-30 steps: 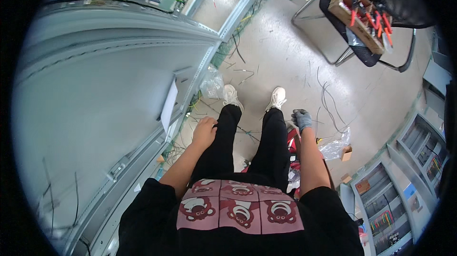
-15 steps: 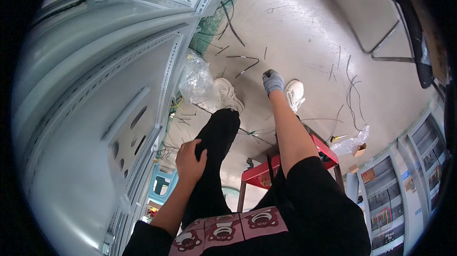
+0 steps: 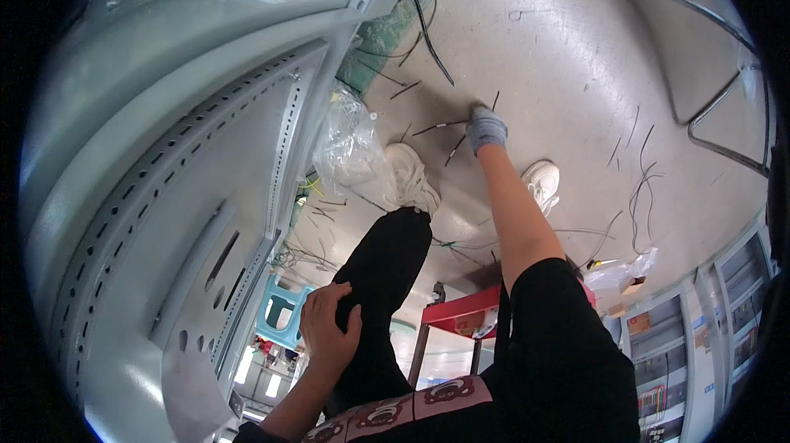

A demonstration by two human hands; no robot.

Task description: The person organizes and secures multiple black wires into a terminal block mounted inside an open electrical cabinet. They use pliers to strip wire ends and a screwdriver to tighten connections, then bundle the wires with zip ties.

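Note:
My right hand (image 3: 487, 128), in a grey glove, reaches down to the floor. It is closed over the bend of a short black wire (image 3: 440, 127); the wire's two ends stick out to the left of the glove, and the fingertips are hidden. Just beyond the knuckles lies another short piece of dark wire (image 3: 496, 100). My bare left hand (image 3: 329, 328) rests on my left thigh, fingers apart, holding nothing. My white shoes stand on either side of the right arm.
A grey metal cabinet (image 3: 189, 146) rises along the left. Clear plastic film (image 3: 350, 142) lies beside my left shoe. Wire offcuts (image 3: 646, 179) are scattered on the floor. A red stool (image 3: 461, 309), a light-blue stool (image 3: 280, 311) and a bent metal frame (image 3: 716, 109) stand around.
My right hand has moved forward and left onto the bent black wire, which has shifted a little with it. My left hand stays on the thigh. The view has shifted.

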